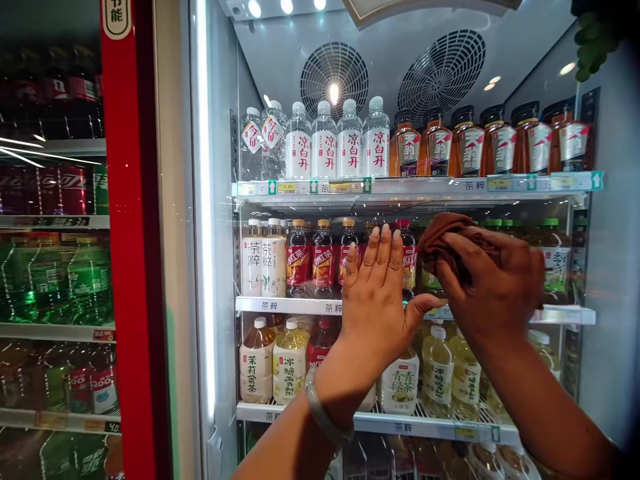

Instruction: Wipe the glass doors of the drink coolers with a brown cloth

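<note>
A glass door stands in front of shelves of bottled drinks. My left hand (pixel 377 300) is spread against the glass, fingers pointing up and thumb out to the right, with nothing in it; a pale bangle (pixel 323 410) circles its wrist. Just to the right, my right hand (pixel 487 280) is closed around a bunched brown cloth (pixel 450 233), which appears pressed to the glass. Behind my hands are red-labelled tea bottles (pixel 323 257) on the middle shelf.
Clear water bottles (pixel 351 140) and amber bottles (pixel 467 143) line the top shelf. Larger pale bottles (pixel 290 360) stand lower down. At the left, a red frame (pixel 131 233) borders another drinks cooler. Green grapes (pixel 593 47) hang at the top right.
</note>
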Available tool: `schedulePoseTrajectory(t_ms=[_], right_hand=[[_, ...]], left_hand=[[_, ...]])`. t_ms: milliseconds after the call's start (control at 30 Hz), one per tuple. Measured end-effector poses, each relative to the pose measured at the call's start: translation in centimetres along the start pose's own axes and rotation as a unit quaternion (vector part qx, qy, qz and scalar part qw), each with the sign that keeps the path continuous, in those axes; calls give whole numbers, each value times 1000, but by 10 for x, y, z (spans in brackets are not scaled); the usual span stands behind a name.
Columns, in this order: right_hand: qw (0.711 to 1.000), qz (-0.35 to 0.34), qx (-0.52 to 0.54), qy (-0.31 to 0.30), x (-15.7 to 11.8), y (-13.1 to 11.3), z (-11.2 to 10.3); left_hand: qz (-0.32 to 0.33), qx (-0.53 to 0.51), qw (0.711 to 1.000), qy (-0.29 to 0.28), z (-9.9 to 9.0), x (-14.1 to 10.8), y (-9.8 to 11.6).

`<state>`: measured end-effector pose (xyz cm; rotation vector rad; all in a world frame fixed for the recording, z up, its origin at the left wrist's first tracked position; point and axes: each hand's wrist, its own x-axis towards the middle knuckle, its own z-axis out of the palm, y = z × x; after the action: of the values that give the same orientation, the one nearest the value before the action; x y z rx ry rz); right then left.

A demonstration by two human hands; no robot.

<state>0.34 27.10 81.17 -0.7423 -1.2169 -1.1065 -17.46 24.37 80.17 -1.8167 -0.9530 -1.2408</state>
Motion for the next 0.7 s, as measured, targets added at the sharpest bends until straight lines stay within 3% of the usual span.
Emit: schedulePoseTrajectory(t_ms=[133,233,367,500,600,700], right_hand=[[1000,4,2,15,-29,-28,-6],[999,-38,27,20,-26,-47,0],[997,-73,15,23,-1,-36,11],[999,-3,-2,40,-12,-28,8],[1000,12,-5,22,-34,-52,1],[999,-25,24,-17,-33,-80,2]], left_hand=[[17,-20,1000,4,0,-3,-2],[-1,-41,999,7,-2,-5,-1],[-12,-59,998,-16,-11,-8,-4],[-13,-48,999,-16,-26,-15,-19],[-35,-39,999,-9,-35,-22,-31],[-39,-33,999,-14,-40,-27,-39]])
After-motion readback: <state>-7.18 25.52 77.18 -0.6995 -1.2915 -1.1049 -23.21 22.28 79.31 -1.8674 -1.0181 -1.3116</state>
